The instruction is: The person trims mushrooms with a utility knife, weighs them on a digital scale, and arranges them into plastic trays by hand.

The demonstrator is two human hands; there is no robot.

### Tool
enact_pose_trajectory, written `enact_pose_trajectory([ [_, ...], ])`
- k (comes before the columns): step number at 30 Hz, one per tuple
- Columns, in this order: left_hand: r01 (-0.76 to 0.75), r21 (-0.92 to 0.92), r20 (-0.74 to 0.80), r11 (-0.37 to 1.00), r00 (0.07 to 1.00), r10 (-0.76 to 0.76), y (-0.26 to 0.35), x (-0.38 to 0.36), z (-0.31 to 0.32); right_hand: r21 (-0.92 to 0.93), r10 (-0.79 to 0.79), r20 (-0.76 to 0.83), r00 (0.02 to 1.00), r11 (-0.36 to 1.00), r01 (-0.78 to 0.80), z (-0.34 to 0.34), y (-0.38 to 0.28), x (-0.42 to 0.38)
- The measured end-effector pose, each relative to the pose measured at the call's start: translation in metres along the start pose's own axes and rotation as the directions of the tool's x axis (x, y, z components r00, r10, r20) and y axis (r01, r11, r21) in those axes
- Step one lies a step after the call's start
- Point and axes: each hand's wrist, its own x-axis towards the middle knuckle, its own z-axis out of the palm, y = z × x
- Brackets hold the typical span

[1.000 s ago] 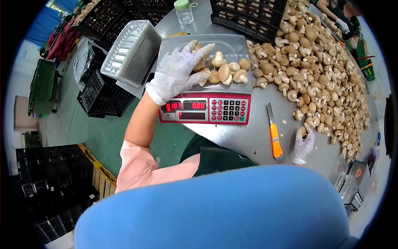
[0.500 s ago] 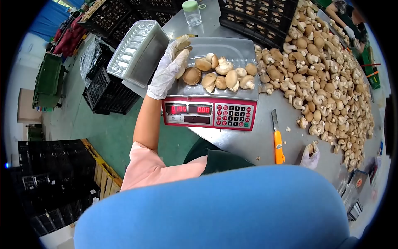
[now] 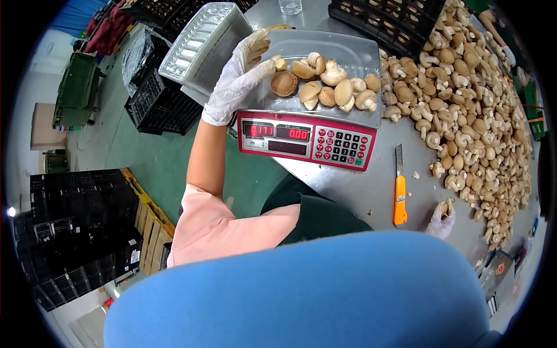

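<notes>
My gloved left hand [image 3: 241, 75] reaches over the left end of a clear plastic tray [image 3: 325, 43] on the weighing scale [image 3: 304, 139]. Its fingers are spread from the thumb, and the thumb tip is right at a small pale mushroom [image 3: 280, 62]. A brown-capped mushroom [image 3: 284, 84] lies just below it, and several more mushrooms [image 3: 343, 91] lie to the right. The scale's red display reads 0.171 and 0.00. My gloved right hand [image 3: 441, 221] rests low on the metal table with fingers curled together; I cannot tell what is in them. An orange-handled knife [image 3: 400, 200] lies to its left.
A large heap of mushrooms [image 3: 464, 127] covers the table's right side. Stacked clear trays [image 3: 203, 49] stand left of the scale, a black crate [image 3: 386, 23] behind it. A glass container [image 3: 290, 6] is at the back. Another person's gloved hand [image 3: 509, 56] shows at far right.
My view has shifted, so the scale and table sit higher and farther right. The small mushroom by my left thumb shows more plainly. The display went from 0.195 to 0.171.
</notes>
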Motion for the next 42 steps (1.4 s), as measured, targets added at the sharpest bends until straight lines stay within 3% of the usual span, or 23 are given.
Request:
enact_pose_trajectory([
  [5,-0.099,0.113,-0.061,0.989,0.993,0.106,0.003,-0.003,-0.006,0.141,0.022,0.032,0.999,0.99,-0.026,0.005,-0.021,-0.004],
  [7,-0.113,0.141,-0.09,0.983,0.988,0.126,0.011,-0.007,0.0,-0.098,-0.022,0.031,0.999,0.995,0.025,0.018,-0.072,-0.012],
  [9,-0.134,0.25,-0.145,0.959,0.974,0.174,0.039,-0.024,0.025,-0.108,-0.072,0.039,0.997,0.991,0.075,0.036,-0.112,-0.026],
  [10,-0.133,0.175,-0.117,0.976,0.981,0.154,0.054,-0.037,0.046,-0.121,-0.127,0.053,0.991,0.984,0.132,0.044,-0.129,-0.034],
  [11,-0.146,0.164,0.041,0.976,0.989,0.141,0.069,-0.046,0.064,0.153,-0.033,0.151,0.988,0.988,0.009,0.052,-0.142,-0.043],
  [12,-0.224,0.119,0.202,0.967,0.959,0.198,0.065,-0.057,0.082,0.228,-0.121,0.185,0.975,0.971,0.077,0.059,-0.141,-0.048],
  [13,-0.04,-0.03,0.372,0.999,0.927,0.049,0.062,-0.07,0.104,0.305,-0.211,0.212,0.954,0.942,0.14,0.067,-0.141,-0.053],
  [14,0.169,-0.056,0.576,0.984,0.811,-0.106,0.061,-0.076,0.126,0.323,-0.287,0.21,0.935,0.922,0.211,0.074,-0.155,-0.059],
  [15,0.159,-0.064,0.662,0.985,0.746,-0.077,0.041,-0.083,0.149,0.342,-0.361,0.204,0.91,0.897,0.279,0.079,-0.174,-0.064],
  [16,0.128,-0.063,0.682,0.99,0.729,-0.05,0.024,-0.093,0.173,0.264,-0.542,0.172,0.823,0.83,0.491,0.081,-0.186,-0.063],
  [17,0.287,-0.05,0.748,0.957,0.646,-0.154,0.021,-0.093,0.19,0.295,-0.504,0.234,0.831,0.852,0.434,0.08,-0.188,-0.069],
  [19,0.54,-0.306,0.754,0.784,0.64,-0.147,0.0,-0.101,0.219,0.252,-0.58,0.255,0.774,0.812,0.526,0.08,-0.2,-0.069],
  [21,0.57,-0.38,0.704,0.728,0.689,-0.171,-0.014,-0.101,0.228,0.26,-0.556,0.334,0.761,0.83,0.493,0.071,-0.212,-0.069],
  [23,0.409,-0.312,0.659,0.857,0.743,-0.115,-0.02,-0.094,0.227,0.23,-0.51,0.403,0.76,0.86,0.455,0.057,-0.207,-0.064],
  [25,0.549,-0.377,0.646,0.746,0.733,-0.214,-0.01,-0.095,0.219,0.086,-0.505,0.352,0.788,0.856,0.51,0.049,-0.189,-0.055],
  [27,0.606,-0.443,0.65,0.66,0.725,-0.23,-0.003,-0.094,0.214,0.02,-0.441,0.253,0.861,0.892,0.451,0.06,-0.163,-0.052],
  [29,0.625,-0.461,0.635,0.63,0.728,-0.258,-0.002,-0.095,0.215,-0.344,-0.259,0.414,0.873,0.843,0.414,0.07,-0.158,-0.057],
  [31,0.675,-0.471,0.65,0.568,0.701,-0.293,-0.008,-0.098,0.217,-0.37,-0.236,0.43,0.871,0.834,0.408,0.077,-0.146,-0.057],
  [36,0.743,-0.465,0.687,0.481,0.646,-0.333,-0.01,-0.098,0.217,-0.351,-0.222,0.401,0.889,0.859,0.373,0.074,-0.142,-0.056],
  [37,0.76,-0.447,0.687,0.471,0.629,-0.363,-0.01,-0.097,0.218,-0.119,-0.168,0.379,0.91,0.966,0.228,0.067,-0.147,-0.057],
  [38,0.754,-0.414,0.642,0.509,0.639,-0.424,-0.011,-0.099,0.22,0.126,-0.11,0.37,0.922,0.99,0.068,0.06,-0.155,-0.058],
  [39,0.76,-0.405,0.653,0.509,0.63,-0.42,-0.01,-0.098,0.222,0.12,-0.101,0.359,0.928,0.991,0.061,0.052,-0.164,-0.06],
  [42,0.716,-0.388,0.634,0.581,0.665,-0.396,-0.007,-0.1,0.226,0.074,-0.138,0.584,0.8,0.99,0.117,0.034,-0.193,-0.063],
])
